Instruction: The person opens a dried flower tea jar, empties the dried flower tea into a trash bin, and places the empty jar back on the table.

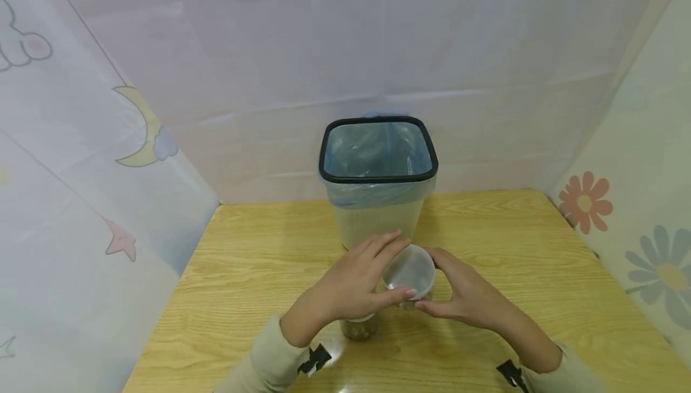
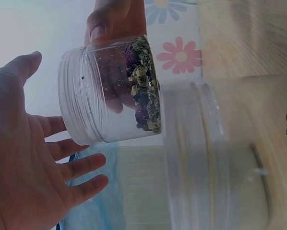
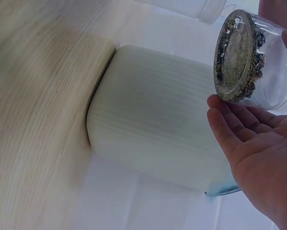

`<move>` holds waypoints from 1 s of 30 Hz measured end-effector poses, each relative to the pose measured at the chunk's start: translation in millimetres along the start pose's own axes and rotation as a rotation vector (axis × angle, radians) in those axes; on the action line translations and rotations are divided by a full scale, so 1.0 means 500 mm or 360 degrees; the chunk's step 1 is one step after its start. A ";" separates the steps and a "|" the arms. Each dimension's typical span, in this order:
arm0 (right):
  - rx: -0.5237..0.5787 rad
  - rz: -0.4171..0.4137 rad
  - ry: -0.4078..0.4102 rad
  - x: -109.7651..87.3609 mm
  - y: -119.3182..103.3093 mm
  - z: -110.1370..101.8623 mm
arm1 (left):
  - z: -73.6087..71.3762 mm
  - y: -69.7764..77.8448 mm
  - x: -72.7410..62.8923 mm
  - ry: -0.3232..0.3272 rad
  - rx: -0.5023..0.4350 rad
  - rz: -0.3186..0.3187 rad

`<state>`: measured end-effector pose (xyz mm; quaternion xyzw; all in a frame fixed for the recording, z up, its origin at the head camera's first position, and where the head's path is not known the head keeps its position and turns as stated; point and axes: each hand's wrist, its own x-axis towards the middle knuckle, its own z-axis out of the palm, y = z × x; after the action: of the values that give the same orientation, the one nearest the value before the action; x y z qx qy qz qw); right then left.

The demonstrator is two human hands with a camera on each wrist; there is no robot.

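Observation:
My right hand (image 1: 466,294) holds a clear plastic jar (image 2: 119,91) with a translucent lid (image 1: 410,272), raised above the table. Dried flower buds and herbs (image 3: 232,57) cover the bottom of this jar, in purple and green tones. Beside the lid is my left hand (image 1: 358,279), its fingers nearly straight and spread. In the left wrist view its thumb stands apart from the lid and its fingertips reach just past the lid's edge. A second lidded jar (image 1: 358,328), also with dried contents, stands on the table under my left hand, partly hidden by it.
Behind the hands a pale bin (image 1: 378,219) with a black rim stands on the wooden table (image 1: 259,261), lined with a blue plastic bag (image 1: 345,192). Printed cloth (image 1: 302,51) hangs at the back and sides of the table.

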<state>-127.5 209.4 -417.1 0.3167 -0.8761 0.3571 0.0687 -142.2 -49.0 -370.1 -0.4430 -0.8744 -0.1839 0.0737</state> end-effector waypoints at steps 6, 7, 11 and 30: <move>-0.0042 -0.0012 0.0013 0.001 0.000 0.006 | -0.004 0.004 0.008 -0.0026 0.0041 -0.0010; -0.0043 -0.0015 0.0014 0.001 0.000 0.007 | -0.003 0.004 0.009 -0.0033 0.0047 -0.0008; -0.0042 -0.0028 0.0017 0.000 0.001 0.012 | -0.002 0.004 0.013 -0.0055 0.0057 0.0005; -0.0007 -0.0005 0.0037 -0.003 0.006 0.020 | 0.009 -0.004 0.040 -0.0090 0.0084 0.0134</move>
<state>-127.3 205.2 -426.6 0.3137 -0.8756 0.3586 0.0801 -155.6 -33.2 -369.0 -0.4823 -0.8612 -0.1450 0.0683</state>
